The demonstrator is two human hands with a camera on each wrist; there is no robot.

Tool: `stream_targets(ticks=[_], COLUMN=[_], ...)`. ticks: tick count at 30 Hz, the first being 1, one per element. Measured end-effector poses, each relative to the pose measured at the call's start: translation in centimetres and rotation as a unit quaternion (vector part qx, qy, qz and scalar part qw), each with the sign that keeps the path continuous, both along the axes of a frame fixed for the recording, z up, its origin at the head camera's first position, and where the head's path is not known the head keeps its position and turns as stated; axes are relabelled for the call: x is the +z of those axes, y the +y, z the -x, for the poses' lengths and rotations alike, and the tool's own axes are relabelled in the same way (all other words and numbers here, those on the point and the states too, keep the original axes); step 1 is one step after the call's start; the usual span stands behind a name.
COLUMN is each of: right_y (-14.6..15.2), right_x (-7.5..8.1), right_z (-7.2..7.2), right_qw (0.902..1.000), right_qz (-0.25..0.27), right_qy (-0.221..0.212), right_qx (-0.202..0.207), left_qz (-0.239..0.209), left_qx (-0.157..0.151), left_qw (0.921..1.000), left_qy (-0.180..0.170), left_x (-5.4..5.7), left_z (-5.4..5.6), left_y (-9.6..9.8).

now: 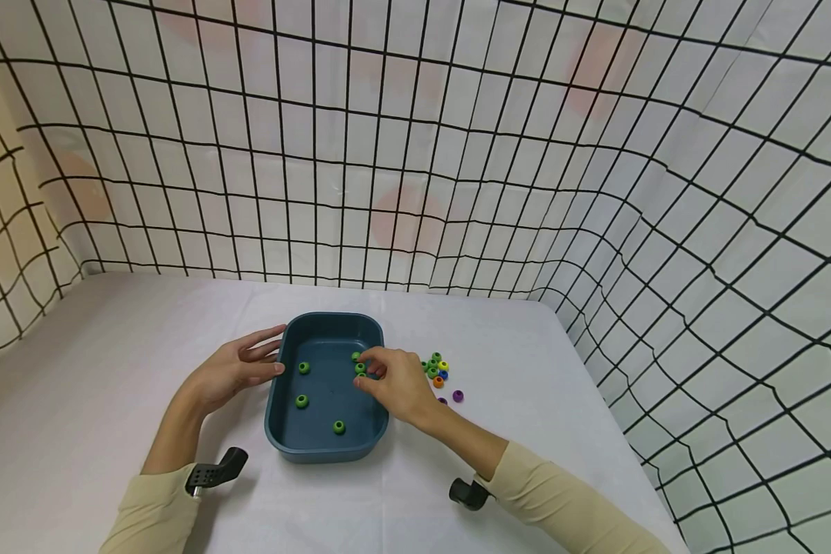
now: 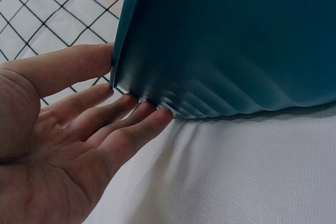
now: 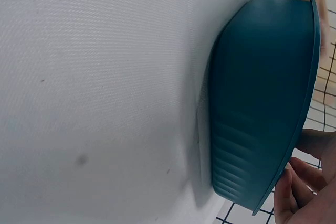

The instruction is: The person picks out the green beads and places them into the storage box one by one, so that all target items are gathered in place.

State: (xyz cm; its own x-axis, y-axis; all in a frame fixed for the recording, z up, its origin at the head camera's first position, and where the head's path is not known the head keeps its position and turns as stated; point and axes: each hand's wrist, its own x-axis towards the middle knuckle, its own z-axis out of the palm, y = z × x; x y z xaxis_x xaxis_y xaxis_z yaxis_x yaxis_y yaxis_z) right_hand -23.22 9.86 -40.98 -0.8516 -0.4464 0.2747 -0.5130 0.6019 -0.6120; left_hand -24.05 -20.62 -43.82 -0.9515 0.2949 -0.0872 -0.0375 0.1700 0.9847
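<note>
A dark teal tray (image 1: 325, 455) holds several green beads; loose ones include a green bead (image 1: 302, 401) at left and a green bead (image 1: 339, 427) near the front. At the tray's left side, my left hand (image 1: 231, 373) touches the wall and rim with its thumb and fairly straight fingertips, also seen in the left wrist view. Over the tray's right rim reaches my right hand (image 1: 398, 381). Its thumb and index finger are apart, with green beads (image 1: 360, 368) visible in the gap. The right wrist view shows its fingers by the rim and no bead between them.
Right of the tray lies a cluster of beads: green, a yellow bead (image 1: 443, 366), a blue bead (image 1: 443, 375), an orange bead (image 1: 438, 382) and a purple bead (image 1: 458, 395). A white cloth (image 1: 526, 369) covers the table. Black netting (image 1: 360, 154) stands behind and at both sides.
</note>
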Motion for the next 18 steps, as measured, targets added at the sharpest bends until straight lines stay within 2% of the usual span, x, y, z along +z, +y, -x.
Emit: stream_targets(ticks=[12, 18], right_y=[-0.06, 0.05], right_x=[-0.01, 0.24], right_z=[0.07, 0.22], right_qw=[1.0000, 0.9997], right_qz=[0.005, 0.025], right_qy=[0.001, 0.008], right_qx=[0.000, -0.001], left_qz=[0.000, 0.002], left_qx=[-0.002, -0.002], left_qw=[1.0000, 1.0000], left_qy=[0.003, 0.005], left_x=[0.02, 0.00], left_z=[-0.04, -0.06], left_y=[-0.06, -0.04])
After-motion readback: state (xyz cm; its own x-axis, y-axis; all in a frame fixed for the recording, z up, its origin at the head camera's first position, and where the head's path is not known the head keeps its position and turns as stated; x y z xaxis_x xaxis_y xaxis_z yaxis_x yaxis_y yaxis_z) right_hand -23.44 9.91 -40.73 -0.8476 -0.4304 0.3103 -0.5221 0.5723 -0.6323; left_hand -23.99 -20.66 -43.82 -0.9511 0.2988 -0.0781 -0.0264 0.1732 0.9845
